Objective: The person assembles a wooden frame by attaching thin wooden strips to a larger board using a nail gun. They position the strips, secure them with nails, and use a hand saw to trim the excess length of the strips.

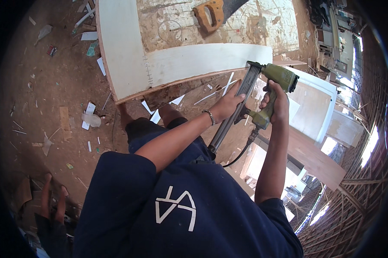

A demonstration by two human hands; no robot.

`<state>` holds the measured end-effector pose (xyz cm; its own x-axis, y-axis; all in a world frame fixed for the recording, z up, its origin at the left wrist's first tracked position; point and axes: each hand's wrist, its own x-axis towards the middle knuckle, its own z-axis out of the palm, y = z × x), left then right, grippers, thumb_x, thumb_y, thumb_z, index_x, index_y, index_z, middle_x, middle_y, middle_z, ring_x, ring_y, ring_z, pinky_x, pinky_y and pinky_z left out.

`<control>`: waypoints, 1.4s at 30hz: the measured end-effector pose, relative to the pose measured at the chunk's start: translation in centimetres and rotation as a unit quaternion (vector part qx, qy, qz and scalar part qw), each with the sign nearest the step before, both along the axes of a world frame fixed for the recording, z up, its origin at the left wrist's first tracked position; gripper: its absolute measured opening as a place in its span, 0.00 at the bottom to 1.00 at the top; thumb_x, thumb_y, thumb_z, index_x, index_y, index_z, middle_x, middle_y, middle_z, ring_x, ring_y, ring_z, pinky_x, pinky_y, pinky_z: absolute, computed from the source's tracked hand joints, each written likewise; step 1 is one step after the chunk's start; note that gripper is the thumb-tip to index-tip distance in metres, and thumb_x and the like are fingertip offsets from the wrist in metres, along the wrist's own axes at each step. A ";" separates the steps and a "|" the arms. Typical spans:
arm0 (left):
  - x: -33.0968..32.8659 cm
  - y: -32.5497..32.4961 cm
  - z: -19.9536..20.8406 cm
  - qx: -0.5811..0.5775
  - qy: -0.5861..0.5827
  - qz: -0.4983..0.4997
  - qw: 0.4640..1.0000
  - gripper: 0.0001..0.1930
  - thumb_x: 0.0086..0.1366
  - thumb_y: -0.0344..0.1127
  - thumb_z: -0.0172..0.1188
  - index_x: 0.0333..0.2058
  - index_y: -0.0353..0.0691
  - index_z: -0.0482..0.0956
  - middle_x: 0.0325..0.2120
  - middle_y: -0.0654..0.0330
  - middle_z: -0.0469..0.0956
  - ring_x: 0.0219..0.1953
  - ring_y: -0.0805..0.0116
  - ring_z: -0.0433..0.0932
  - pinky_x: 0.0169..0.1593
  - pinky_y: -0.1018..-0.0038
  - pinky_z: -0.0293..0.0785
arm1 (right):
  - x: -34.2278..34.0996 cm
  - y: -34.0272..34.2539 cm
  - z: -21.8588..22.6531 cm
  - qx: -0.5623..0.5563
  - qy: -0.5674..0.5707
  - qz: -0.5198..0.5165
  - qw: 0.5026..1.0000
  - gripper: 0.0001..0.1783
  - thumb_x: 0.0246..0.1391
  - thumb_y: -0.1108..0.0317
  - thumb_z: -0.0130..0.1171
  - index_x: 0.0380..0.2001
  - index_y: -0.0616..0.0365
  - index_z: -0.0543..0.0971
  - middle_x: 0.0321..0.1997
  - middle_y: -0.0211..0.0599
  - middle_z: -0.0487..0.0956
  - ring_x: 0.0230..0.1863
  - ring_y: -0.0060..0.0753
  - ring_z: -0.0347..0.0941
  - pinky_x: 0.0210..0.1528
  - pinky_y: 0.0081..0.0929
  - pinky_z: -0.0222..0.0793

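Note:
An olive-green pneumatic nail gun (pixel 283 76) is in both my hands. Its handle is wrapped by the fingers of my right hand (pixel 279 103), and a black air hose (pixel 242 155) runs down from the handle's end. My left hand (pixel 226 106) closes round the long grey magazine (pixel 250 81). The gun's nose lies over the near edge of a white L-shaped wooden panel (pixel 202 60), by its right end; whether they touch I cannot tell. A row of staples or a rough seam crosses the panel's corner joint.
On the stained worktable (pixel 262 26) behind the panel lies a wooden-handled saw (pixel 210 15). Scraps and offcuts (pixel 90 119) litter the dirt floor. White panels (pixel 308 101) and a brown board (pixel 316 161) stand at right. Another person's limbs (pixel 52 198) show at lower left.

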<state>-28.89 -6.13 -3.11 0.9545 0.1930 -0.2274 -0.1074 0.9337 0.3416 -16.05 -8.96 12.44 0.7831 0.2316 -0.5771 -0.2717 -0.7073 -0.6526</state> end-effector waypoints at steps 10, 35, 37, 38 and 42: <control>-0.1 0.1 0.0 0.014 -0.012 0.004 1.000 0.33 0.79 0.35 0.46 0.77 0.50 0.44 0.35 0.61 0.77 0.34 0.75 0.78 0.38 0.76 0.80 | 0.0 0.2 0.0 0.002 0.003 -0.011 1.000 0.19 0.62 0.54 0.61 0.34 0.62 0.76 0.16 0.32 0.68 0.15 0.32 0.69 0.22 0.34 0.71; 0.4 1.1 2.1 0.273 0.039 -0.119 0.954 0.21 0.79 0.46 0.49 0.60 0.36 0.72 0.30 0.58 0.81 0.29 0.72 0.82 0.35 0.73 0.83 | -3.4 -8.0 0.5 0.267 0.082 -0.117 0.953 0.25 0.68 0.51 0.55 0.52 0.64 0.76 0.16 0.29 0.65 0.19 0.28 0.67 0.29 0.33 0.70; 1.0 2.9 4.3 0.322 0.069 -0.182 0.926 0.24 0.78 0.51 0.50 0.51 0.31 0.77 0.27 0.56 0.82 0.28 0.70 0.84 0.34 0.72 0.83 | -4.4 -9.8 0.1 0.339 0.104 -0.152 0.923 0.25 0.68 0.51 0.56 0.53 0.64 0.75 0.16 0.29 0.65 0.18 0.27 0.65 0.28 0.33 0.69; 1.5 3.3 5.2 0.347 0.093 -0.207 0.910 0.26 0.77 0.53 0.51 0.47 0.29 0.78 0.26 0.55 0.83 0.26 0.67 0.85 0.32 0.71 0.82 | -5.1 -10.2 -0.2 0.347 0.110 -0.182 0.913 0.25 0.68 0.51 0.54 0.53 0.64 0.75 0.15 0.27 0.63 0.17 0.26 0.62 0.26 0.31 0.66; 3.5 4.7 8.3 0.450 0.115 -0.264 0.845 0.32 0.76 0.58 0.50 0.36 0.26 0.80 0.22 0.50 0.84 0.23 0.62 0.87 0.29 0.68 0.82 | -7.3 -11.2 -2.6 0.455 0.181 -0.273 0.828 0.25 0.69 0.51 0.50 0.53 0.64 0.73 0.15 0.23 0.60 0.15 0.22 0.56 0.23 0.25 0.59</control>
